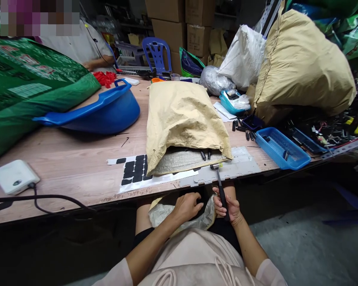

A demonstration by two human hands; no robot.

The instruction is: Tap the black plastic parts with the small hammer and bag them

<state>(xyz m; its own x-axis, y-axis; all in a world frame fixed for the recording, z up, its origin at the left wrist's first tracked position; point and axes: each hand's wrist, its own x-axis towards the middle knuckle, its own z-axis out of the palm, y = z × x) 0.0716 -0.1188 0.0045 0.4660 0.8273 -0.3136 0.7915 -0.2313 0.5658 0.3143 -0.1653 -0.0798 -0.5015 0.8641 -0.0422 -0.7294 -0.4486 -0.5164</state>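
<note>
My right hand (pixel 228 206) is closed round the black grip of a small hammer (pixel 221 192). The hammer's metal head rests at the table's front edge, over a grey board (pixel 243 165). Above my lap is my left hand (pixel 188 205), thumb and forefinger apart with nothing seen between them; its other fingertips are hidden. It is over the mouth of a pale-lined sack (pixel 159 212) lying across my thighs. In front of me a beige sack (pixel 185 115) lies with its mouth towards me, small black pieces (pixel 203 155) at its opening.
A sheet of black stickers (pixel 134 171) lies partly under the beige sack. To the left are a blue scoop (pixel 107 111), a white box with a cable (pixel 16 176) and a green sack (pixel 32 95). A blue basket (pixel 282 147) stands right. Another person's arm (pixel 100 61) shows behind.
</note>
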